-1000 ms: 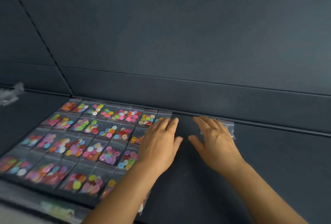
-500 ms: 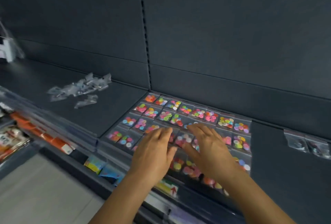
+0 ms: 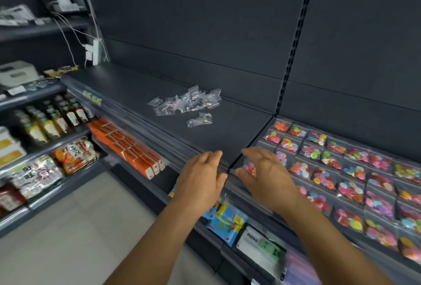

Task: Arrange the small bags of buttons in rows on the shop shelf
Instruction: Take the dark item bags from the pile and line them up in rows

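Two hands: left hand (image 3: 200, 180) and right hand (image 3: 265, 176) hover at the shelf (image 3: 159, 97) edge, fingers relaxed, holding nothing
Rows: button bags (image 3: 355, 170) already gridded, right
Pile: loose bags (image 3: 186, 104) heaped further left
Tip: probably grab a few, lay them flat, line up with the existing rows
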The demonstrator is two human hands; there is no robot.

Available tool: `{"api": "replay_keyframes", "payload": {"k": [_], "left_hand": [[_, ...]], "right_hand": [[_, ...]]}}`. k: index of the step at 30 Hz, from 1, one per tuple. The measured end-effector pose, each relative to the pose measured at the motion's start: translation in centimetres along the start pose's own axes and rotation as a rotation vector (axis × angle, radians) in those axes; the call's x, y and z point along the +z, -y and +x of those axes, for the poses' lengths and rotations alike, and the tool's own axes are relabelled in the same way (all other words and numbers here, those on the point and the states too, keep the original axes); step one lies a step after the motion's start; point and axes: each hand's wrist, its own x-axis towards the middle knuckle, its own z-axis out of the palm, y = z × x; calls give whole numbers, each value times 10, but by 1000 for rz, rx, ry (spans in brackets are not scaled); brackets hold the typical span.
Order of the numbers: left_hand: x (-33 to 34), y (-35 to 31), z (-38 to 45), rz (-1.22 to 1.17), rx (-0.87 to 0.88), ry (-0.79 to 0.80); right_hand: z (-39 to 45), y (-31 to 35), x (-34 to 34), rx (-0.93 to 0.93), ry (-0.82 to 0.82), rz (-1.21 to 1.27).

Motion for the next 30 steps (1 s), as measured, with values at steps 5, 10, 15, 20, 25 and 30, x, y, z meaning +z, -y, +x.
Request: {"api": "replay_keyframes", "payload": {"k": [5,10,15,20,25,30], "left_hand": [[-8,41,14,-56,-68,-28],[-9,77,40,-114,-108,-34],[-3,110,86,-197,-160,-17],[10,130,139,-149,-178,22],[28,144,177,-132,-201,55],[40,150,195,-85,-173,66]], "right_hand": [[37,24,17,-42,29,-16],[89,34,32,-45,41,-19],[151,32,50,-24,68,28],[206,18,68,72,121,77],[255,8,81,118,147,103],[277,1,89,-19,272,103]]}}
